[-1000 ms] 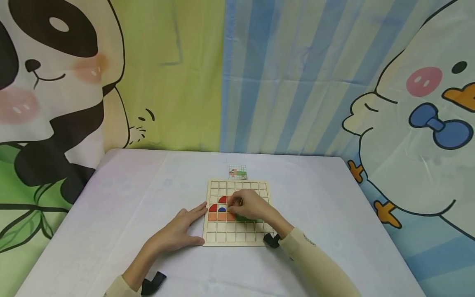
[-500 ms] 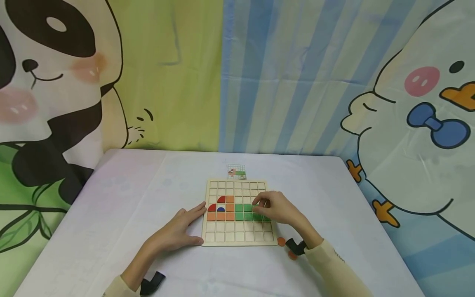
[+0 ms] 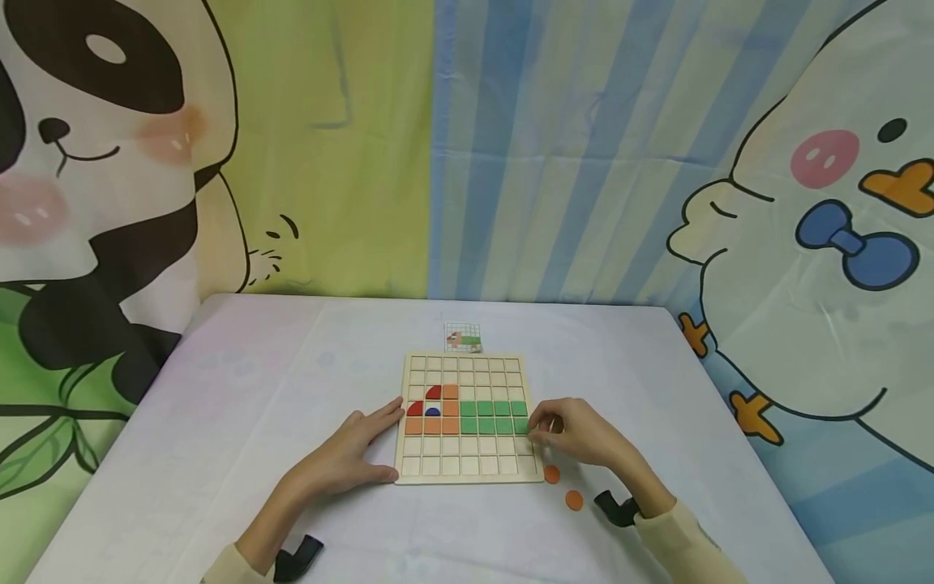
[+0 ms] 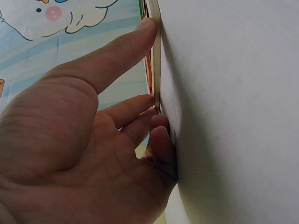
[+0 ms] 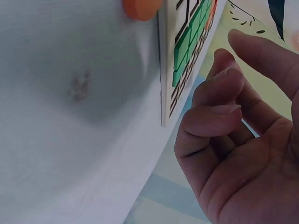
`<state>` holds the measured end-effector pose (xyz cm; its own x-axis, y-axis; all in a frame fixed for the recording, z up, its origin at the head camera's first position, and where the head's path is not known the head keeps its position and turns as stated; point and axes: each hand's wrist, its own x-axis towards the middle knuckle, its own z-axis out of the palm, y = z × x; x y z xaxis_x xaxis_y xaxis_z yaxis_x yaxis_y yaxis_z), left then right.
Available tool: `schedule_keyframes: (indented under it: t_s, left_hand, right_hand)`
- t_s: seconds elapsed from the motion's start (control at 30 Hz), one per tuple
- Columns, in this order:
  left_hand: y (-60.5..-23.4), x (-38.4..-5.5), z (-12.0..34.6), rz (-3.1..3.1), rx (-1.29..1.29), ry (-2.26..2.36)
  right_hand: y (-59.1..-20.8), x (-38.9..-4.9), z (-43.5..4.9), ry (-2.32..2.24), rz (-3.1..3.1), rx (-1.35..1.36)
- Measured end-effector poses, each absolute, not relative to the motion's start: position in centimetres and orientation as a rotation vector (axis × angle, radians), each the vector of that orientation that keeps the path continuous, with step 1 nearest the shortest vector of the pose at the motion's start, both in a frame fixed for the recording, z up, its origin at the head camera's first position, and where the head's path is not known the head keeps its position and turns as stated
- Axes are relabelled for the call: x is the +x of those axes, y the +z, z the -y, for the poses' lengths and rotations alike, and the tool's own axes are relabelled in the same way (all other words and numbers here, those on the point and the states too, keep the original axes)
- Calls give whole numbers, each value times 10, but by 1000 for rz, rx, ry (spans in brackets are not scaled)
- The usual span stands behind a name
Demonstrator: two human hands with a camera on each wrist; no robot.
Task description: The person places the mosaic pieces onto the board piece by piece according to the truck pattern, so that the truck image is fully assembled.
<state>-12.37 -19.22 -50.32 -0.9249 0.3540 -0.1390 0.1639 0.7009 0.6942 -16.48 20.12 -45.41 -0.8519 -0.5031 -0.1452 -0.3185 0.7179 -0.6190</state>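
A wooden grid board (image 3: 470,465) lies on the table. Two rows of green square tiles (image 3: 494,418) fill its right half. Orange square tiles (image 3: 432,425), two red quarter-round tiles (image 3: 434,392) and a blue half-round tile (image 3: 433,412) sit on the left. My left hand (image 3: 339,454) touches the board's left edge, thumb and fingertips spread along it, as the left wrist view also shows. At the board's right edge, my right hand (image 3: 576,430) hovers with fingers loosely bent. In the right wrist view, nothing shows between the thumb and fingers of that hand (image 5: 233,135).
Two orange discs (image 3: 574,500) lie on the white tabletop (image 3: 350,535) off the board's lower right corner. A small card (image 3: 463,337) with a coloured grid picture lies just beyond the board. Cartoon-printed curtains (image 3: 547,146) hang behind the table.
My right hand has moved right, from the board's middle to its right edge, uncovering orange and green tiles and two orange discs. The left hand has stayed at the left edge.
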Motion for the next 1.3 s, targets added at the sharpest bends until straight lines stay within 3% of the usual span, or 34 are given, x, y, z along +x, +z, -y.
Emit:
schedule_keyframes:
  t_s: [1.3]
  left_hand:
    - [-502, -128, 193, -2672, 475, 989]
  right_hand:
    - [-479, -131, -240, -847, -2508, -574]
